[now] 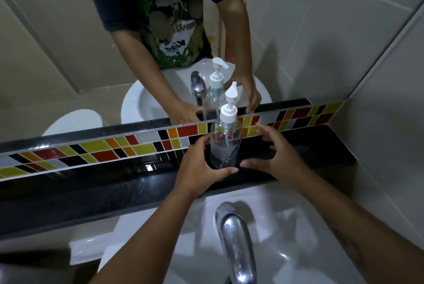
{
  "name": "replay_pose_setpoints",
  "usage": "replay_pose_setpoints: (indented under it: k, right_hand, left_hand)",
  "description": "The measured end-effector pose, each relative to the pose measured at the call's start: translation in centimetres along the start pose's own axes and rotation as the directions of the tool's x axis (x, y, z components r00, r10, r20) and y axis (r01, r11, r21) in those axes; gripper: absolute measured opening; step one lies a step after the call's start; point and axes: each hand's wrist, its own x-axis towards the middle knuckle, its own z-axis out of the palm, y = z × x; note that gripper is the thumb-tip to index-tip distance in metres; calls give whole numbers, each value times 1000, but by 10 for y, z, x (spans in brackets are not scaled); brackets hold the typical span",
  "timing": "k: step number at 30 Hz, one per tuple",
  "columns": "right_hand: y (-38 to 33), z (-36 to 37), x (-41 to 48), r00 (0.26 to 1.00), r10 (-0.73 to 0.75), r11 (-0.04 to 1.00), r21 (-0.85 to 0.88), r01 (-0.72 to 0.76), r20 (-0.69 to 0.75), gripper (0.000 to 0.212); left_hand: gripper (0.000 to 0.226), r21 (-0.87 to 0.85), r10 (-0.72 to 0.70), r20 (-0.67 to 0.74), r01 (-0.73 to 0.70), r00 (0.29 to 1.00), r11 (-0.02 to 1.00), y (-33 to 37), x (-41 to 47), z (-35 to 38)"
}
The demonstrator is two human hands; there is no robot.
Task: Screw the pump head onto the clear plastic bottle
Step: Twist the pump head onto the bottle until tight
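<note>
The clear plastic bottle (pixel 226 146) stands upright on the black ledge (pixel 114 182) with a little clear liquid in it. The white pump head (pixel 229 105) sits on its neck, nozzle pointing up and away, and its tube reaches down inside. My left hand (pixel 202 166) curves loosely around the bottle's lower left side, with the thumb across the front of the base and a dark gap between palm and bottle. My right hand (pixel 277 152) hovers just right of the bottle with fingers spread, not touching it.
A mirror (pixel 91 42) behind the ledge reflects the bottle, the hands and a person's torso. A strip of coloured tiles (pixel 96 149) runs under it. The white basin (pixel 286 226) and chrome tap (pixel 236 242) lie below my forearms. A tiled wall (pixel 378 134) closes the right side.
</note>
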Motion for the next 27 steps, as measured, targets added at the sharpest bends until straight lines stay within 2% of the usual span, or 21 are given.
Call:
replay_pose_setpoints:
  k: [3,7,12,14,17,20,23,27]
  right_hand:
    - [-38,-15,2,994,-101,991,80,104,-45,98]
    - [-76,-22,8,981,-195,972,131,195,-10,82]
    - [-85,-10,18,971,-232,968,110,226,50,52]
    - [-86,-5,20,973,-220,964,163,208,63,39]
    - [-86,2,20,977,-215,950,231,209,3,27]
    - [-84,11,22,973,-205,946,235,225,-105,26]
    - [-83,21,22,961,-191,950,208,232,-200,35]
    - [-86,22,22,960,-200,950,200,238,-195,48]
  left_hand:
    - [100,63,7,-7,-6,1000,998,0,1,1]
    - [89,147,1,0,-1,1000,989,-5,3,4]
    - [77,190,7,7,-8,1000,982,-9,3,7]
    - [74,197,19,3,-19,1000,980,-10,4,8]
    - [70,195,23,-5,-22,1000,981,-12,5,9]
    - [70,200,18,-2,-17,1000,980,-12,6,10]
    - [69,207,15,1,-15,1000,978,-11,6,9]
    - [68,203,10,5,-10,1000,979,-10,5,8]
